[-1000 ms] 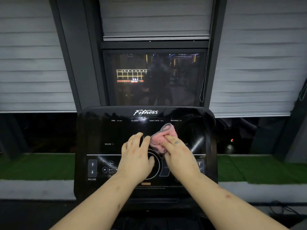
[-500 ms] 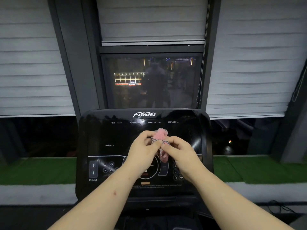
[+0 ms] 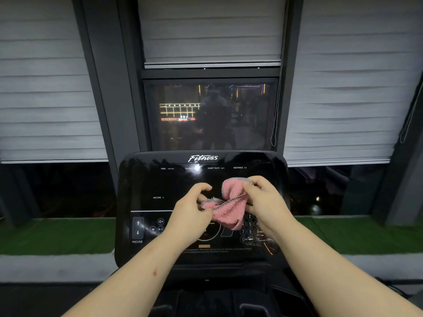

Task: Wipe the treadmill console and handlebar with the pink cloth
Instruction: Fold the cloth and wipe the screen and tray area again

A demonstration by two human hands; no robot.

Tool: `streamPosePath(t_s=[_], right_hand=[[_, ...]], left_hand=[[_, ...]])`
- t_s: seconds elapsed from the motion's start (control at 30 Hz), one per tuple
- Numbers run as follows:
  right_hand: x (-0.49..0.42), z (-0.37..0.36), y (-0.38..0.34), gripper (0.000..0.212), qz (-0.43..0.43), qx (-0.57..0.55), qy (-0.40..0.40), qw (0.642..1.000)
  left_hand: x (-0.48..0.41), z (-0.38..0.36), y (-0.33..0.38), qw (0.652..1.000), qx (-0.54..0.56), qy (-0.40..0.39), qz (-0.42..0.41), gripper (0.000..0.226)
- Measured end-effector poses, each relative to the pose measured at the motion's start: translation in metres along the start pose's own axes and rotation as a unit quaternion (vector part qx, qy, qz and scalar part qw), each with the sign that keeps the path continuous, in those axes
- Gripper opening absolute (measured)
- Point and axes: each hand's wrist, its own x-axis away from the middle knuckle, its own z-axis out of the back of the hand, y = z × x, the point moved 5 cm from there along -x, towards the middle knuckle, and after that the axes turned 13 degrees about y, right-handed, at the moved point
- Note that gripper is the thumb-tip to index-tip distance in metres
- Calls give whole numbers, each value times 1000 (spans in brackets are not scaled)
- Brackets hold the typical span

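Both hands have drawn apart, spreading the pink cloth (image 3: pixel 229 208) over the middle of the console (image 3: pixel 146 186); the left hand (image 3: pixel 191 210) pinches its left edge, the right hand (image 3: pixel 263 199) its upper right edge.

Both bare forearms reach in from 7 and 5 o'clock, converging near mid-view. The left grip (image 3: pixel 191 210), fingers curled and knuckles up, pinches one edge of the pink cloth (image 3: pixel 229 215). The right grip (image 3: pixel 263 201), at its 3 o'clock and slightly higher, pinches the opposite edge.
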Motion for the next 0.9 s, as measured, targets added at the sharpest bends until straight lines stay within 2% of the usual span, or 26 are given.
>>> streamPosePath(t_s=[0.1, 0.17, 0.23, 0.3, 0.37, 0.47, 0.57, 0.67, 0.77, 0.83, 0.9], right_hand=[[1, -6, -11, 14, -30, -40, -19, 999], [6, -10, -20, 16, -15, -48, -31, 998], [12, -12, -29, 20, 2, -45, -37, 998], [18, -13, -36, 27, -4, -54, -53, 997], [25, -13, -42, 29, -19, -75, -75, 994], [36, -17, -55, 23, -32, -128, -101, 986], [41, -13, -67, 17, -21, -133, -92, 987], [32, 5, -64, 16, 15, -16, -35, 999], [28, 25, -57, 7, 62, 142, 16, 988], [33, 30, -57, 19, 89, 187, 3, 978], [41, 29, -58, 30, 131, 200, -51, 970]], left_hand=[[9, -4, -7, 994, -85, -69, 8, 66], [15, -7, -7, 992, -76, -95, 31, 57], [15, -4, -2, 995, -54, -74, 38, 40], [12, 0, 2, 996, -15, -60, 57, 33], [15, 0, 6, 989, 49, -102, 97, 38], [32, -7, 17, 947, 181, -204, 170, 25], [35, -5, 20, 930, 244, -203, 186, 21], [27, 6, 20, 939, 243, -179, 166, 15], [19, 21, 21, 967, 156, -160, 126, 12], [12, 30, 24, 978, 128, -125, 109, 13], [8, 36, 29, 981, 136, -92, 104, 16]])
